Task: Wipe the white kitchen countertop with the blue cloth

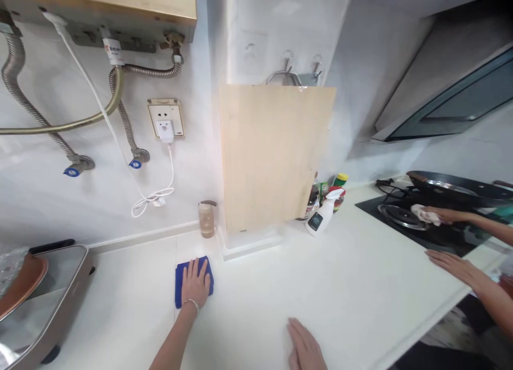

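My left hand (195,284) lies flat, fingers stretched, pressing down on a blue cloth (180,284) on the white countertop (260,300) near the wall. My right hand (303,346) rests flat on the bare countertop at the bottom of the view, fingers together and extended, holding nothing. A wooden cutting board (274,156) hangs on the wall behind the cloth.
A small brown jar (207,218), a white spray bottle (323,214) and condiment bottles stand by the wall. At the right another person's hands are at work: one wipes the black stove (404,215) with a rag (425,214), the other rests flat on the counter. A metal appliance (52,300) sits left.
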A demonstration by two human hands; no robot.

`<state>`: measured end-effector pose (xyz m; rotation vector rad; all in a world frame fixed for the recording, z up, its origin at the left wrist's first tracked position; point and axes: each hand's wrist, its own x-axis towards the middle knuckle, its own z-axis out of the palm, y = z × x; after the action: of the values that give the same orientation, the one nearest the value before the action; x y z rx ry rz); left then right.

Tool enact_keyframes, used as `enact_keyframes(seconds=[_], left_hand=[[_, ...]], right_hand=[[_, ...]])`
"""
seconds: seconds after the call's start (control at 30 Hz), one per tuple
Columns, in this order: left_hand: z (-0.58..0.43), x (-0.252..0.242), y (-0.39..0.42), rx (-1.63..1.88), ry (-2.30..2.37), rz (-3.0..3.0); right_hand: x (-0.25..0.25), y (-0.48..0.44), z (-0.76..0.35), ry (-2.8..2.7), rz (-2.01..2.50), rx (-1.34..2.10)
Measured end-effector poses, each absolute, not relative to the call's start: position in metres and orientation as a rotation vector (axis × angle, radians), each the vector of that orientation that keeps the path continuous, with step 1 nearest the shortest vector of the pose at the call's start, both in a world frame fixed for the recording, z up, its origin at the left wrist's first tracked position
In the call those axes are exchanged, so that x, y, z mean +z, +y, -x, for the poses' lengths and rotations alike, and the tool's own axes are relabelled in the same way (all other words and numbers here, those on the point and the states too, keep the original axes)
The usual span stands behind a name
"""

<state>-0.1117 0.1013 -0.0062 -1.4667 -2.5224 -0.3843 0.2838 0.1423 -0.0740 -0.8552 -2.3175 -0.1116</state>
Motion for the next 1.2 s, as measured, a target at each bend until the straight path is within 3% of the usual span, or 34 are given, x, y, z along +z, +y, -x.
enact_keyframes(seconds=[0.37, 0.57, 0.87, 1.2], left_hand=[[0.002, -0.022, -0.001, -0.382, -2.321, 1.718], [0.017, -0.019, -0.053, -0.341, -2.279, 1.848], [0.123, 0.003, -0.036, -0.353, -2.454, 1.727], [0.07, -0.03, -0.038, -0.372, -2.61, 1.252]], right_hand=[[-0.072, 0.133, -0.284, -2.3, 0.863, 0.068], [-0.069, 0.131, -0.285, -2.306, 0.873, 0.093], [-0.072, 0.132, -0.286, -2.351, 0.866, 0.088], [-0.069, 0.129, -0.286, -2.362, 0.902, 0.151]])
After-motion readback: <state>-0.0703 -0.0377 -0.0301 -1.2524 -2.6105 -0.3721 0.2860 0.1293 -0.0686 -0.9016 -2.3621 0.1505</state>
